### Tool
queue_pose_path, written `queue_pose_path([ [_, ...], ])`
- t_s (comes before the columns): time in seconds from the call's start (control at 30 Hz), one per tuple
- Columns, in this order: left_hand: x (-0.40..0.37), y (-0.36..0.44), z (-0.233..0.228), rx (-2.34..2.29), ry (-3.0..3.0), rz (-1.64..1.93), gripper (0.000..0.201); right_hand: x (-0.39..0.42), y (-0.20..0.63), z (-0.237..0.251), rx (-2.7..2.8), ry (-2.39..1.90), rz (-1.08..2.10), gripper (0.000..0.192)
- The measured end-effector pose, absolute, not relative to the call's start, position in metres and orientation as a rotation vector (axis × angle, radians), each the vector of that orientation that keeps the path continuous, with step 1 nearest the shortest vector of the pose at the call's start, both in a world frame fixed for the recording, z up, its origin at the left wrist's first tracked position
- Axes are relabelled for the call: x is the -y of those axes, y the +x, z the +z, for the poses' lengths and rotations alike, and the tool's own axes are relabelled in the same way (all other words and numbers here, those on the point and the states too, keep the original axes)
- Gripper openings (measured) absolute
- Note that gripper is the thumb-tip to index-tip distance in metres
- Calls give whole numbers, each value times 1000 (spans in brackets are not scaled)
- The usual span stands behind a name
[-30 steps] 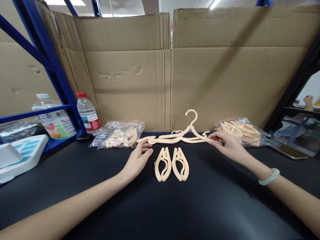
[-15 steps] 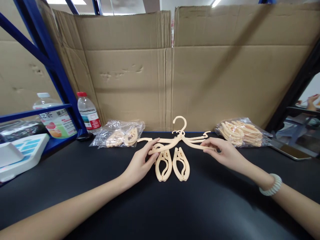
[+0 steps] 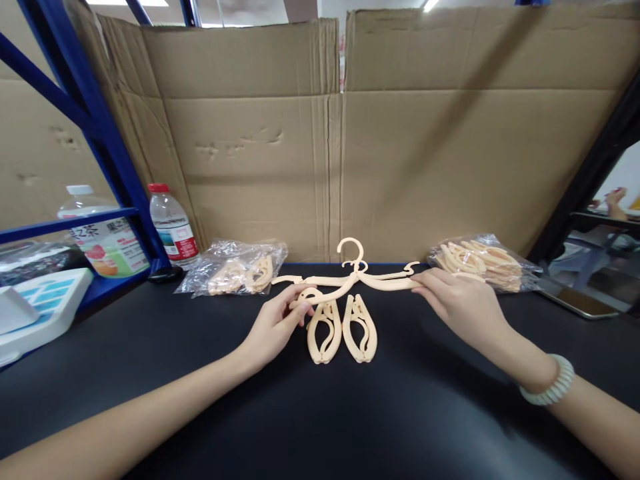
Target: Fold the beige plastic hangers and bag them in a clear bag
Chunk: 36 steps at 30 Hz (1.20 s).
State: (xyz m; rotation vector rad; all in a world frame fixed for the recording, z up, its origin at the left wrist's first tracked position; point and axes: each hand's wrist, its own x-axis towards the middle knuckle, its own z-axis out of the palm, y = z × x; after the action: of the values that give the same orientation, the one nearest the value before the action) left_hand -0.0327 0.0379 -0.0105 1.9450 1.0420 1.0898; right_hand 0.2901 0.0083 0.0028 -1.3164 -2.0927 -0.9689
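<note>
A cream plastic folding hanger is spread out in front of me, its hook pointing away. My left hand pinches the end of its left arm between thumb and fingers. The right arm's end is gripped in my right hand, whose fingers hide the tip. Behind it lies another unfolded hanger, partly covered. Two folded hangers, one on the left and one on the right, rest side by side on the black table, just nearer to me.
Clear bags of folded hangers lie at the left and right. A red-capped bottle stands by the blue rack. A phone-like slab lies at far right. Cardboard walls off the back. Another person's hand shows beyond the right frame.
The held hanger has come down slightly and moved a little left, its arms spread wider. My right hand has shifted outward and turned palm-down along its arm. The folded hangers stay put.
</note>
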Motion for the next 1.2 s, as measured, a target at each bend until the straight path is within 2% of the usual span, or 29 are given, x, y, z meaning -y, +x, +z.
queue_pose_path([
  [0.17,-37,-32,-11,-1028,1941,1093,40,-4,284,4,2019,-1319,-1168,25],
  [0.37,-38,-33,-12,-1030,1942,1096,41,-6,284,4,2028,-1262,-1020,21],
  [0.67,-38,-32,-10,-1030,1954,1114,39,-11,281,1,1903,-1118,-365,31],
  [0.9,-37,-30,-8,-1006,1880,1159,33,-19,286,-2,1744,-1134,365,29],
  [1.03,-35,-28,-6,-1010,1749,1208,24,-18,286,3,1616,-1097,556,32],
  [1.2,-24,-20,-2,-938,1606,1232,23,-11,271,3,1431,-1007,807,38],
])
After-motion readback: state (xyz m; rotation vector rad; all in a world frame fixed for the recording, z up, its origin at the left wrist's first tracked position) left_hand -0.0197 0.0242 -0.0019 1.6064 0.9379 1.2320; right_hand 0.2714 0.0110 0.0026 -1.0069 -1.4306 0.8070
